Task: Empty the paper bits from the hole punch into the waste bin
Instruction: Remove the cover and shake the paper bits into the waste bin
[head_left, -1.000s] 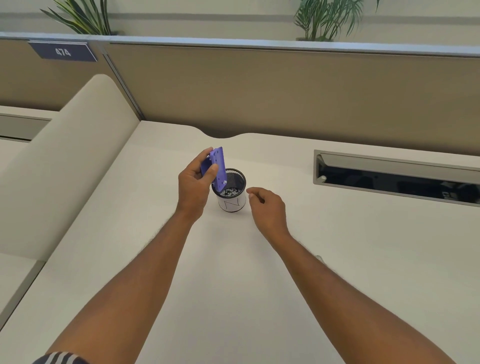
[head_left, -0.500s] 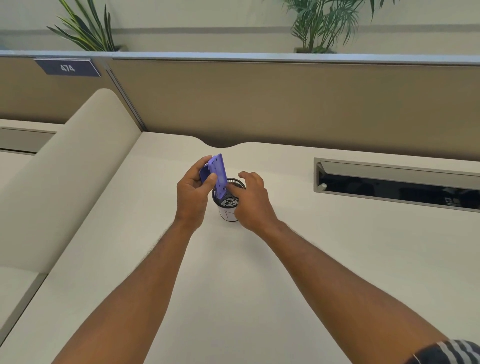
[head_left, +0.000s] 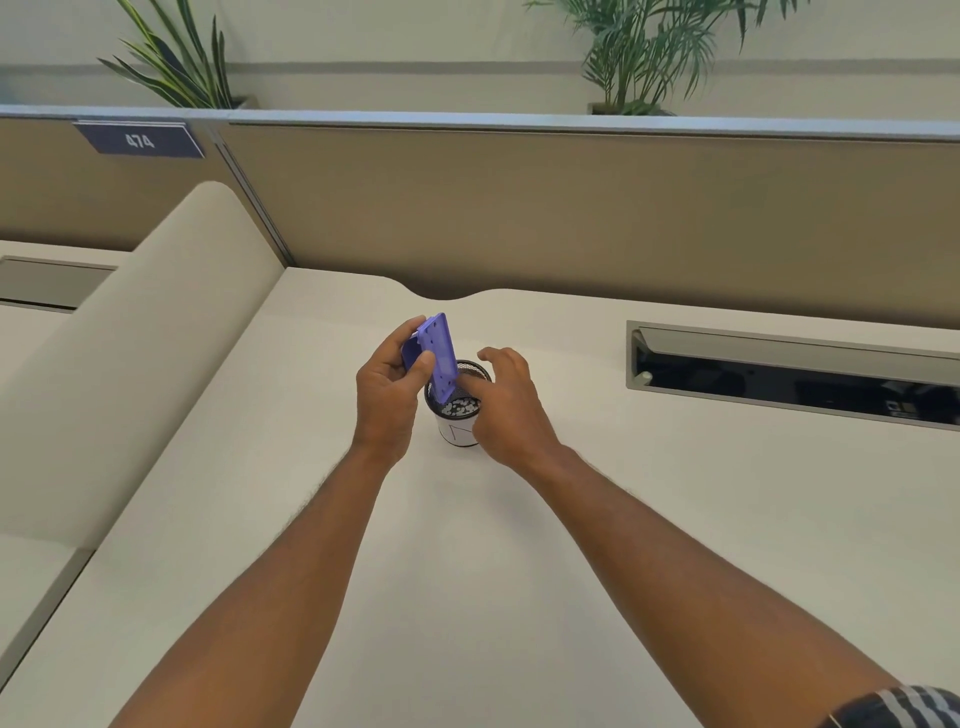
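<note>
Right hand (head_left: 506, 402) has reached my tilted hole punch (head_left: 439, 358), fingers apart; left hand (head_left: 387, 389) grips it over the waste bin (head_left: 457, 415), paper bits (head_left: 460, 408) already inside.

Right hand (head_left: 506, 402) covers the waste bin's (head_left: 457, 428) right side. Left hand (head_left: 387, 387) hides part of the hole punch (head_left: 439, 353); its lower end dips behind the bin rim. Right fingertip contact with the punch unclear. Striped sleeve (head_left: 904, 709) cut off at bottom edge.

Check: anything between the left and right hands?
Head view: between left hand and right hand are the purple hole punch and the waste bin.
</note>
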